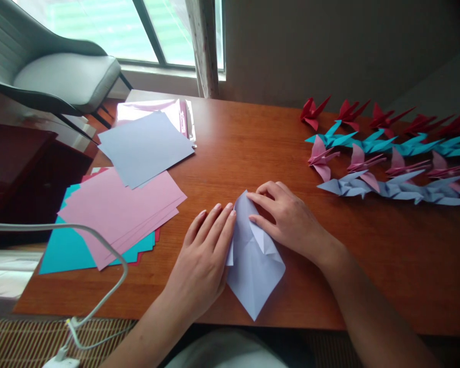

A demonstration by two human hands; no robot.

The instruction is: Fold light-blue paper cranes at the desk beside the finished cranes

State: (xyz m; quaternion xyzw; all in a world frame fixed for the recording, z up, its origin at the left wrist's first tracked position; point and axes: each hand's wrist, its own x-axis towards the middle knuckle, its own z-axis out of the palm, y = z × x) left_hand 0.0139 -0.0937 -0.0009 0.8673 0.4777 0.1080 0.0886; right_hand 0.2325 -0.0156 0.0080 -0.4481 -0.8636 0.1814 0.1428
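A pale lavender sheet of paper (255, 266), partly folded into a kite-like shape, lies on the wooden table (233, 148) near its front edge. My left hand (205, 255) rests flat on the sheet's left edge with the fingers stretched out together. My right hand (287, 217) presses down on the upper right part of the fold, its fingers extended and slightly curled over a small flap. Neither hand lifts the paper off the table.
Stacks of square paper lie at the left: lavender (145, 145), pink (118, 209), teal (67, 248). Rows of folded paper cranes, red (368, 116), teal (391, 144), pink (368, 163) and lavender (398, 188), sit at the right. A chair (61, 71) stands by the window; a white cable (99, 301) hangs front left.
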